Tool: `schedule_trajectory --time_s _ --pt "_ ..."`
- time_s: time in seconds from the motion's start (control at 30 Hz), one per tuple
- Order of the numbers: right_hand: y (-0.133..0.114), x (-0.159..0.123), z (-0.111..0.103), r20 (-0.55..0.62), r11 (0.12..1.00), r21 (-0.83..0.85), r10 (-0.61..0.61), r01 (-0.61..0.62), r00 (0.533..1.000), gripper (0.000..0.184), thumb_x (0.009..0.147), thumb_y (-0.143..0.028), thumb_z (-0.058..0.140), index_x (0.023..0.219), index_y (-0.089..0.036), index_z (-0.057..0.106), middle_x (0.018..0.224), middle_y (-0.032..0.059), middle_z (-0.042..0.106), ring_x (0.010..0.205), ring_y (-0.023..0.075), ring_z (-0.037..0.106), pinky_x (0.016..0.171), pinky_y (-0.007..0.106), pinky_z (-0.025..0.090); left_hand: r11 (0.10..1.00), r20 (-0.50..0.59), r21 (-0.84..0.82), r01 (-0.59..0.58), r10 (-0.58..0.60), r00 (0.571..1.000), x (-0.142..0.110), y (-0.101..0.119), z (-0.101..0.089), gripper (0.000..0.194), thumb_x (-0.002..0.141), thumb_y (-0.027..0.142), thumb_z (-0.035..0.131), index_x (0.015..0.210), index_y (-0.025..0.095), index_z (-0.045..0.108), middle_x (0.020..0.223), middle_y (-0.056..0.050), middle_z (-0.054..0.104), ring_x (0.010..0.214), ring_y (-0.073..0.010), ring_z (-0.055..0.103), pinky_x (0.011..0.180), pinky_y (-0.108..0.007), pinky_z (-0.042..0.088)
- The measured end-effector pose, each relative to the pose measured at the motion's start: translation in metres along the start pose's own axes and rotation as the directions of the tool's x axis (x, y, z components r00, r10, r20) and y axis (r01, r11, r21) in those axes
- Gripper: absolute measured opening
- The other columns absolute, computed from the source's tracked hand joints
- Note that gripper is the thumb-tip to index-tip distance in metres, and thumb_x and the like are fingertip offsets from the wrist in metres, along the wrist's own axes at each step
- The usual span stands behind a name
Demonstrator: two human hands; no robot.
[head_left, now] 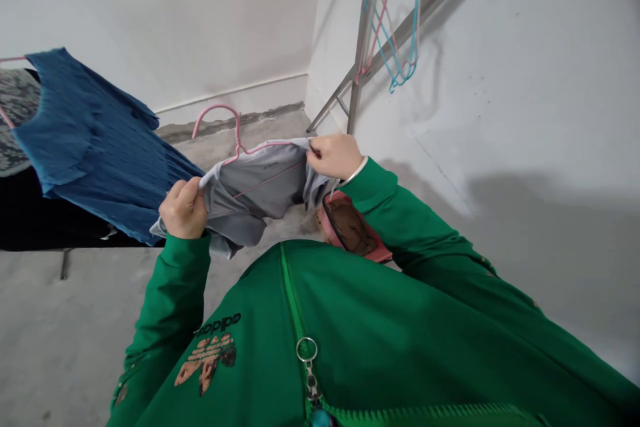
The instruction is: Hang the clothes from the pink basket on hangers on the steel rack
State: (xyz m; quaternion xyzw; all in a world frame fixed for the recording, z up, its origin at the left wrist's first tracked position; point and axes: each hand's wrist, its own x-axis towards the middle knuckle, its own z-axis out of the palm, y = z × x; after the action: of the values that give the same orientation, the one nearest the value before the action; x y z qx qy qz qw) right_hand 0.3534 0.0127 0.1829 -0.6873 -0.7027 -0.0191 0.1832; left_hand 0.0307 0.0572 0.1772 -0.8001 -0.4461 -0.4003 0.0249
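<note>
A light grey shirt (277,180) hangs stretched between my two hands, with a pink hanger (237,121) inside its neck opening. The hanger's hook stands up free above the collar. My left hand (184,208) is closed on the shirt at its left shoulder. At the other shoulder, my right hand (334,156) pinches the grey cloth near the hanger's end. The lower part of the shirt hangs in loose folds, and the hanger's arm ends are hidden by cloth and fingers.
Left of me hangs a blue dress (95,133) beside dark clothing (60,217). Several empty pink and blue hangers (413,47) hang from a metal rack (356,87) against the wall. A pink container (357,230) sits low beneath my right forearm.
</note>
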Motion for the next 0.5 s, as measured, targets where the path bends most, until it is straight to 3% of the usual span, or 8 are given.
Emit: schedule_trajectory --time_s 0.07,0.13,0.2,0.27,0.33,0.4,0.5 --pt "0.019 0.0 -0.008 0.091 0.984 0.114 -0.148 0.138 0.985 0.026 0.082 -0.036 0.05 0.066 -0.017 0.06 0.065 0.0044 0.063 0.063 0.0164 0.055 0.058 0.028 0.033 1.0 0.01 -0.014 -0.008 0.008 1.0 0.001 -0.006 -0.003 0.015 0.085 0.024 0.053 0.082 0.021 0.068 0.064 0.0 0.045 0.058 -0.0117 0.042 0.058 -0.025 0.034" --pt "0.04 0.003 -0.011 0.024 0.947 0.209 -0.253 0.243 0.967 0.029 0.083 -0.045 0.053 0.078 -0.018 0.063 0.075 0.0054 0.066 0.072 0.0179 0.057 0.065 0.029 0.04 0.999 0.014 -0.041 -0.025 0.025 1.0 0.0 -0.011 -0.005 0.015 0.085 0.025 0.054 0.082 0.021 0.068 0.063 0.0 0.045 0.057 -0.0113 0.043 0.057 -0.025 0.035" --pt "0.057 0.008 -0.006 -0.106 0.93 0.214 -0.282 0.298 0.954 0.036 0.081 -0.05 0.057 0.096 -0.018 0.064 0.094 0.0094 0.068 0.088 0.0224 0.059 0.076 0.034 0.043 0.995 0.02 -0.08 -0.056 0.058 0.998 0.0 -0.014 -0.006 0.015 0.086 0.025 0.055 0.083 0.021 0.069 0.064 0.0 0.047 0.058 -0.011 0.044 0.057 -0.024 0.036" --pt "0.068 0.013 0.006 -0.095 0.92 0.189 -0.33 0.342 0.939 0.037 0.082 -0.046 0.056 0.106 -0.019 0.063 0.103 0.0111 0.067 0.097 0.0247 0.058 0.081 0.037 0.044 0.99 0.047 -0.112 -0.081 0.086 0.995 0.001 -0.014 -0.006 0.016 0.086 0.026 0.054 0.085 0.021 0.069 0.065 -0.001 0.048 0.058 -0.011 0.045 0.057 -0.024 0.037" --pt "0.072 0.014 0.021 0.031 0.913 0.196 -0.37 0.357 0.928 0.029 0.087 -0.037 0.049 0.103 -0.018 0.065 0.097 0.0103 0.069 0.091 0.0226 0.06 0.077 0.034 0.044 0.989 0.094 -0.123 -0.077 0.089 0.992 0.004 -0.012 -0.008 0.019 0.087 0.028 0.052 0.085 0.021 0.07 0.065 -0.001 0.049 0.058 -0.0112 0.046 0.057 -0.025 0.038" --pt "0.07 0.012 0.033 0.083 0.92 0.197 -0.359 0.338 0.93 0.029 0.091 -0.032 0.041 0.095 -0.017 0.066 0.087 0.0091 0.07 0.081 0.0198 0.061 0.069 0.03 0.043 0.988 0.13 -0.142 -0.056 0.075 0.989 0.008 -0.011 -0.011 0.022 0.088 0.03 0.051 0.083 0.02 0.07 0.066 -0.002 0.052 0.06 -0.0118 0.05 0.058 -0.025 0.041" --pt "0.066 0.007 0.038 -0.045 0.933 0.167 -0.316 0.319 0.948 0.04 0.095 -0.039 0.034 0.087 -0.018 0.066 0.08 0.0087 0.069 0.075 0.0189 0.063 0.064 0.028 0.042 0.986 0.158 -0.162 -0.031 0.057 0.986 0.013 -0.016 -0.022 0.024 0.088 0.031 0.049 0.084 0.02 0.07 0.075 -0.005 0.061 0.067 -0.0138 0.057 0.062 -0.026 0.046"
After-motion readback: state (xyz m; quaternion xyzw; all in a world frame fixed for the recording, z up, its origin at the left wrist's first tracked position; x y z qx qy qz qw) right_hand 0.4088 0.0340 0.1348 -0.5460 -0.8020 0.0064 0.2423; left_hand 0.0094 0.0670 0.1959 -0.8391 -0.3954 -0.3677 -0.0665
